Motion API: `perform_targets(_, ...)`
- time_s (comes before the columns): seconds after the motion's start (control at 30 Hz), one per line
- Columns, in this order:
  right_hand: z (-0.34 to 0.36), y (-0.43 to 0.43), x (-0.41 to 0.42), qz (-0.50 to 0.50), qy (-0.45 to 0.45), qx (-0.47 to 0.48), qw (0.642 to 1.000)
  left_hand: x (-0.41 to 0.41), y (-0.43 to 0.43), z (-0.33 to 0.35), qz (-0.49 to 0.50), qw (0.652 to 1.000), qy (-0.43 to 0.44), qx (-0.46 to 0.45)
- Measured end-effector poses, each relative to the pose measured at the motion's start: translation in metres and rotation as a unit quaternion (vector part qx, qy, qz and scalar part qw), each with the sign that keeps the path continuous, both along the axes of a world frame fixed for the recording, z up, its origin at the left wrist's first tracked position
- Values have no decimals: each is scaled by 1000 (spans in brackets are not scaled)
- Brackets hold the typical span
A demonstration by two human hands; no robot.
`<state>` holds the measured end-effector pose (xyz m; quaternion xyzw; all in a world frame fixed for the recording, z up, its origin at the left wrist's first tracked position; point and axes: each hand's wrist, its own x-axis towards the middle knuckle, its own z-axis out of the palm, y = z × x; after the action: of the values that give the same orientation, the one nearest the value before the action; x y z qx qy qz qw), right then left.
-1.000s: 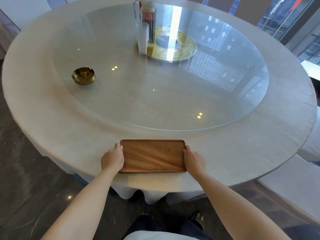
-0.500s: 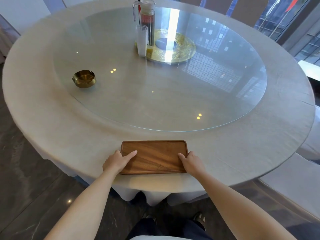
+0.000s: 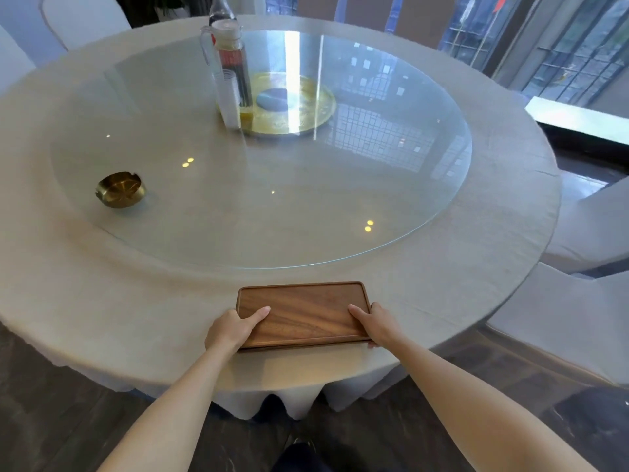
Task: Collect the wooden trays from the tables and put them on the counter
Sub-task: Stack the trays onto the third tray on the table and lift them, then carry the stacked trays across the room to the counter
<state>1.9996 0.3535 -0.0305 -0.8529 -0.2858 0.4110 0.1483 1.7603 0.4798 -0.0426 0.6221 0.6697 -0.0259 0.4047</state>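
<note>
A rectangular dark wooden tray (image 3: 306, 313) with a low rim sits at the near edge of a large round table (image 3: 476, 294) covered in a grey cloth. My left hand (image 3: 229, 330) grips the tray's left near corner, thumb lying on its top surface. My right hand (image 3: 376, 321) grips the right near corner, thumb over the rim and fingers under the edge. The near edge looks slightly raised, with a thin shadow under it. Nothing lies on the tray.
A round glass turntable (image 3: 272, 206) fills the table's middle. On it stand a brass ashtray (image 3: 121, 189), a glass pitcher (image 3: 228, 68) and a stack of cups (image 3: 230, 98) beside a golden hub (image 3: 289, 103). White-covered chairs (image 3: 578, 318) stand on the right.
Both hands shifted from the tray's short sides to its near corners, thumbs now on top. The tray's near edge has lifted slightly. The camera has tilted upward.
</note>
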Motion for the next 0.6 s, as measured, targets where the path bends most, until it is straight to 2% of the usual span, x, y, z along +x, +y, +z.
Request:
perform_targets(0.23,29,-75,75,-157,-23,77,984,118,-26,47,-108,993,-26,44)
perform_targets(0.4,58,-173,146,-278,-47,127,951,231,-84,81,-220,972,-58,64)
perform_targets(0.6,89,-320,236,-401,-105,152,897,375,-200,115,-341,931,-102,80)
